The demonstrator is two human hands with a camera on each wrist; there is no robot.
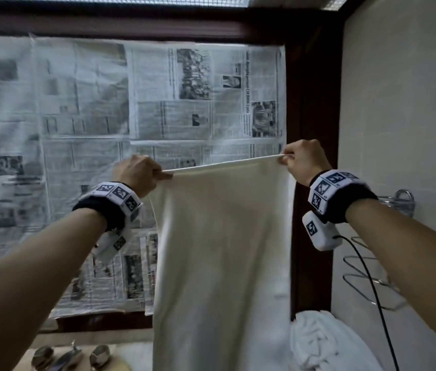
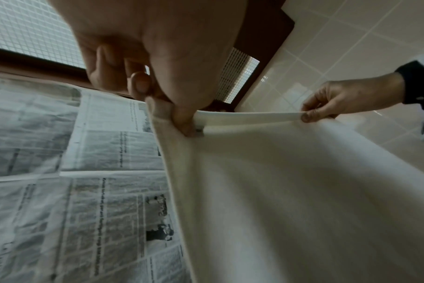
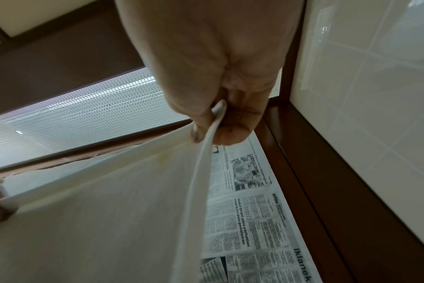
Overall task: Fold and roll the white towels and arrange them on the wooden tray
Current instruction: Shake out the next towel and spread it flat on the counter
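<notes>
While stretched out in front of the newspaper-covered window (image 1: 131,103), hangs full length: the long white cotton towel (image 1: 222,250), top hem pulled taut and nearly level, lower end dropping out of sight at the bottom of the head view. Held high, probably to let the cloth fall flat and square before the first fold. Well apart at the two upper corners, left hand (image 1: 138,174) and right hand (image 1: 304,159), each with thumb and fingers pinched on the hem. Just beside the hanging cloth, low right: a crumpled heap of white towels (image 1: 318,341) waiting. Bottom left, chrome tap fittings (image 1: 69,356). No wooden tray visible.
</notes>
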